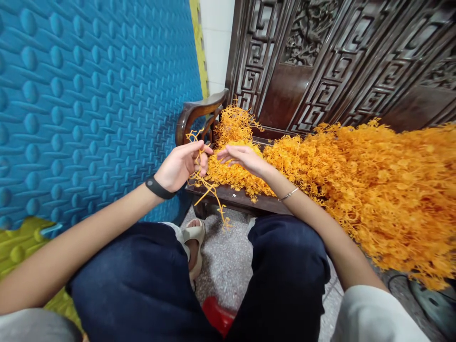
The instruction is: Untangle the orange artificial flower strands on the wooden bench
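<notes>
My left hand (pixel 178 167) is closed on a few thin orange plastic stems (pixel 210 188). Their branched ends stick out above the fingers and hang down below them. To its right, my right hand (pixel 247 158) reaches in from the side with fingers stretched out and slightly bent; nothing shows in it. A small gap separates the fingertips of both hands. Just beyond and beneath them, a heap of small orange plastic flower sprigs (pixel 231 176) lies on a dark wooden bench (pixel 265 203).
A much larger mass of orange sprigs (pixel 384 190) fills the right side. Behind stands a carved dark wooden backrest (pixel 288 90), with a curved armrest (pixel 203 107) on the left. Blue foam matting (pixel 89 104) rises at left. Something red (pixel 219 316) lies on the floor between my legs.
</notes>
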`<state>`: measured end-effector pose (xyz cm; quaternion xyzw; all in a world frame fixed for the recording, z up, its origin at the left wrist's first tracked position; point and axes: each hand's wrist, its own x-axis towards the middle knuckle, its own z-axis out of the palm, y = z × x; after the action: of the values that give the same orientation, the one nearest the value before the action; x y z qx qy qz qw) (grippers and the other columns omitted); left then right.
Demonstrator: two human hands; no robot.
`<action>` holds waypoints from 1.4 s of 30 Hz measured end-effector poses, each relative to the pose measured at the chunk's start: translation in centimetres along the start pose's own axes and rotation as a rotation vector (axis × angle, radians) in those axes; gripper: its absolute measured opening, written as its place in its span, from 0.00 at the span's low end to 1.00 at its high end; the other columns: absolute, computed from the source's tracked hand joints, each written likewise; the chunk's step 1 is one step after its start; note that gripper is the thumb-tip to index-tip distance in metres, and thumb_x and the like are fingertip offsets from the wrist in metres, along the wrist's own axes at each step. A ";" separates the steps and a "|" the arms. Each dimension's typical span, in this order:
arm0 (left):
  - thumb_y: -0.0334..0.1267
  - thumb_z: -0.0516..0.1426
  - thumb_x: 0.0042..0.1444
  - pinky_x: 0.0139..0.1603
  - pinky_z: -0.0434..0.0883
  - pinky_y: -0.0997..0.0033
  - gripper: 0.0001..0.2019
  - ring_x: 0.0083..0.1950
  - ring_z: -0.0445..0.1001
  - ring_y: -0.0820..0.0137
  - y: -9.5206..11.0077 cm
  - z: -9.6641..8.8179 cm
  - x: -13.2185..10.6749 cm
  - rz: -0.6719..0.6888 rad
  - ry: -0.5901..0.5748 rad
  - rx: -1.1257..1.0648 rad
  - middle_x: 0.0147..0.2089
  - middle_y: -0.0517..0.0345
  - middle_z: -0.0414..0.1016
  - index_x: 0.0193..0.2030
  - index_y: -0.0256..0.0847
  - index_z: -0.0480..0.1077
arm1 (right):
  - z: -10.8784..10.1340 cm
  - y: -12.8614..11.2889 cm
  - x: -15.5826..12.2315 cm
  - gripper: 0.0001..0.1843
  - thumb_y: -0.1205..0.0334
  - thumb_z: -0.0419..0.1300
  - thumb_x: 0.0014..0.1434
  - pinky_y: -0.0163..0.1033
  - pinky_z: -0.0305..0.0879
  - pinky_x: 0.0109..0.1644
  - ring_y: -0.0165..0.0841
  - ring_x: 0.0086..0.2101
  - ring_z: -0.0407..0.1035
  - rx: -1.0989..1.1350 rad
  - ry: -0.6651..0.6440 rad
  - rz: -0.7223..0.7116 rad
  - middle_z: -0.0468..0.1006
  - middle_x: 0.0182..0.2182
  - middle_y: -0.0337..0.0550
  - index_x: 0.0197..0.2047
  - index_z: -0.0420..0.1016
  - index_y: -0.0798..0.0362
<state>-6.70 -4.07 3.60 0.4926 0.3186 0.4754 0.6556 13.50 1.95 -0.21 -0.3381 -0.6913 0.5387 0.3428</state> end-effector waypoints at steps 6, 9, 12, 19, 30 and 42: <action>0.37 0.47 0.60 0.20 0.61 0.76 0.16 0.15 0.62 0.77 0.8 0.8 -0.3 0.025 -0.022 -0.064 0.14 0.63 0.58 0.23 0.37 0.68 | 2.7 -2.5 -2.3 0.24 0.56 0.66 0.50 0.35 0.69 0.39 0.29 0.36 0.73 0.055 -0.318 0.074 0.77 0.39 0.43 0.50 0.70 0.53; 0.43 0.46 0.61 0.18 0.57 0.76 0.20 0.13 0.56 0.78 0.9 0.8 0.0 0.015 0.016 -0.039 0.11 0.65 0.50 0.19 0.39 0.61 | 3.3 -2.6 -2.6 0.21 0.62 0.67 0.47 0.34 0.68 0.38 0.27 0.32 0.72 0.030 -0.254 0.056 0.77 0.34 0.41 0.46 0.72 0.54; 0.49 0.44 0.61 0.17 0.53 0.76 0.23 0.13 0.49 0.79 1.0 0.5 0.3 0.006 0.133 0.049 0.12 0.66 0.41 0.19 0.40 0.59 | 3.4 -2.5 -2.8 0.12 0.62 0.66 0.48 0.35 0.67 0.34 0.27 0.27 0.71 -0.004 -0.180 0.028 0.76 0.27 0.38 0.37 0.75 0.55; 0.44 0.47 0.60 0.23 0.61 0.74 0.20 0.17 0.55 0.77 1.5 -0.5 0.8 0.214 0.261 0.217 0.14 0.65 0.43 0.18 0.41 0.54 | 0.7 -2.5 -4.5 0.09 0.59 0.67 0.47 0.33 0.66 0.32 0.25 0.27 0.67 -0.035 0.206 -0.149 0.74 0.28 0.37 0.29 0.74 0.52; 0.43 0.59 0.52 0.18 0.65 0.77 0.13 0.16 0.65 0.78 4.0 1.1 5.4 0.225 0.214 0.327 0.19 0.61 0.68 0.30 0.32 0.71 | -7.1 -2.6 -6.3 0.12 0.53 0.65 0.47 0.36 0.63 0.30 0.27 0.22 0.63 0.041 0.878 -0.330 0.68 0.20 0.34 0.26 0.70 0.52; 0.25 0.60 0.45 0.27 0.70 0.75 0.03 0.21 0.69 0.78 8.3 4.6 24.2 0.387 0.247 0.383 0.21 0.60 0.70 0.26 0.33 0.69 | -12.6 -2.0 2.1 0.15 0.52 0.67 0.43 0.34 0.66 0.31 0.27 0.24 0.69 0.189 0.813 -0.268 0.74 0.23 0.35 0.27 0.68 0.52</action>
<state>3.10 17.54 14.14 0.5973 0.3802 0.5790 0.4043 22.70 9.83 4.26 -0.3971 -0.4856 0.3735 0.6833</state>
